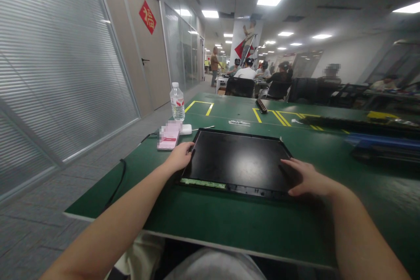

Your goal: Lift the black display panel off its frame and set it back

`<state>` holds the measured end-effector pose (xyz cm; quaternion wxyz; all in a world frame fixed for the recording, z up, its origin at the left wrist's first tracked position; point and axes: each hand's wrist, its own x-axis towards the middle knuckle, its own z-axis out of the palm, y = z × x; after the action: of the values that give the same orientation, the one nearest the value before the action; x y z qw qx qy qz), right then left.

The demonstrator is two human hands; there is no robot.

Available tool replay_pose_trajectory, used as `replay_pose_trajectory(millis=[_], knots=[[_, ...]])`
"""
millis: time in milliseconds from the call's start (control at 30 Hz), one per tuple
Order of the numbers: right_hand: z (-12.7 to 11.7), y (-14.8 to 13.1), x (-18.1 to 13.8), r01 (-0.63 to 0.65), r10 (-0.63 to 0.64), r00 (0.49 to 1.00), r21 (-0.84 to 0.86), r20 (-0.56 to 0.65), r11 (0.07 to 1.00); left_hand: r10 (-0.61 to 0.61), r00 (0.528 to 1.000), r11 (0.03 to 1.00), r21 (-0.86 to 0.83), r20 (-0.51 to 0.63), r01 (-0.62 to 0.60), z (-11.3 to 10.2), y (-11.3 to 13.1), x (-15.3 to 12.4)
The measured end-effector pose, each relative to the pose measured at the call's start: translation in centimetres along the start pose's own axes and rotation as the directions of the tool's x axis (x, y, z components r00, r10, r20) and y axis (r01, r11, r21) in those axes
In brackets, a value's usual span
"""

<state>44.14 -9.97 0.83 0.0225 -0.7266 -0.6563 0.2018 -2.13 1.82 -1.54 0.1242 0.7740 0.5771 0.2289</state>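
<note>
A black display panel (241, 162) lies face up on the green table, its dark screen reflecting a patch of light. Along its near edge runs a green circuit strip (203, 183), exposed beside the black frame. My left hand (180, 156) grips the panel's left side, with the fingertips curled at the frame. At the right side is my right hand (310, 178), its fingers and thumb spread apart over the panel's edge; whether they press on it I cannot tell.
Left of the panel are a phone (169, 136), a white case (186, 129) and a water bottle (177, 101). A black cable (120, 175) hangs over the left table edge. Farther back lies a dark ridged piece (261, 106); blurred black and blue parts (377, 140) lie right.
</note>
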Motion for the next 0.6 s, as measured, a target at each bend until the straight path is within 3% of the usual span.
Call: replay_pose_trajectory(millis=[367, 600], knots=[[0.0, -0.7, -0.1, -0.058, 0.058, 0.998, -0.012, -0.011, 0.998, -0.013, 1.0, 1.0, 0.015, 0.006, 0.013, -0.4, 0.6, -0.4], [0.1, 0.7, 0.3, 0.002, 0.0, 0.999, -0.052, 0.041, 0.999, -0.012, 1.0, 1.0, 0.019, -0.009, 0.012, -0.5, 0.8, -0.4]])
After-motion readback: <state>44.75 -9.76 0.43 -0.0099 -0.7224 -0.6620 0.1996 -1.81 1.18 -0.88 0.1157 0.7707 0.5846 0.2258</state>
